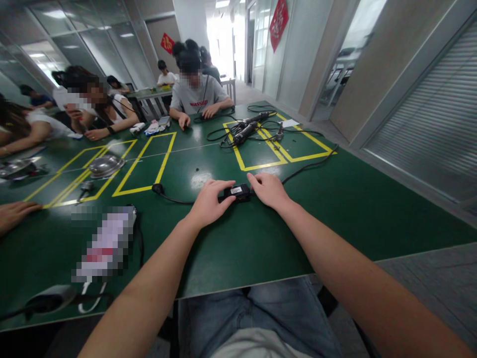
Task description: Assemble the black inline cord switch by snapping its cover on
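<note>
A black power adapter (238, 192) with a white label lies on the green table in front of me. My left hand (209, 201) grips its left end, thumb on the near side and fingers on the far side. At the adapter's right end, my right hand (269, 189) is closed over the black cable (311, 165), its fingertips partly hidden. From the left end another lead runs to a black plug (158, 189) on the table.
Black corded tools (246, 132) lie beyond my hands inside yellow tape outlines. A blurred phone (108, 243) stands at my left, near another person's hand (17, 216). A metal bowl-shaped part (106, 165) sits farther left. A co-worker (199, 94) sits across the table.
</note>
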Demonstrator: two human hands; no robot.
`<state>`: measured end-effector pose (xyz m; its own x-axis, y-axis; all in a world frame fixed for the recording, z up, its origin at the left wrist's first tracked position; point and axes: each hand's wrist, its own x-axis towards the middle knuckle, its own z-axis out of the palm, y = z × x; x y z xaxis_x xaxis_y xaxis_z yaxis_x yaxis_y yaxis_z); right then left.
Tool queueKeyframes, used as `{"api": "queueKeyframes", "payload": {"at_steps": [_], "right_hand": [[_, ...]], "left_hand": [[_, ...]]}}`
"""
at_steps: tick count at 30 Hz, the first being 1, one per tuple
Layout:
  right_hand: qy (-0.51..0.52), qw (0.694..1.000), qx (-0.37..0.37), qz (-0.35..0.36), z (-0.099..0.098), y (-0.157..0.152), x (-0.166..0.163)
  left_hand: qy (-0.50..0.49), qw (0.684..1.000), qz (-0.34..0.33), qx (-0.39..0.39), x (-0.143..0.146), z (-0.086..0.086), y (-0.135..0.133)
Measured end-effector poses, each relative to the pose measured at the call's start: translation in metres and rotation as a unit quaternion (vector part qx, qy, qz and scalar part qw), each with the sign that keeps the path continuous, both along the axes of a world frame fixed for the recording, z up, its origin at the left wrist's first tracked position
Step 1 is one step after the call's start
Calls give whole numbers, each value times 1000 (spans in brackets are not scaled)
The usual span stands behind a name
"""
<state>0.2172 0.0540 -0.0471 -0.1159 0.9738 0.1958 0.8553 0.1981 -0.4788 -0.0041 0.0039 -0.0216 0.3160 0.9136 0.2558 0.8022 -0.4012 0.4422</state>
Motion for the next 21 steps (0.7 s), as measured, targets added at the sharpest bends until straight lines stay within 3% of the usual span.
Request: {"api": "queueKeyframes", "payload": {"at_steps": [4,21], "right_hand": [[-5,1000,-10,8,2,-2,-2],[7,999,-35,39,0,0,1]], "left_hand": [[7,999,-38,-18,-1,-2,1],[19,998,-56,-33,-3,-2,6]]}}
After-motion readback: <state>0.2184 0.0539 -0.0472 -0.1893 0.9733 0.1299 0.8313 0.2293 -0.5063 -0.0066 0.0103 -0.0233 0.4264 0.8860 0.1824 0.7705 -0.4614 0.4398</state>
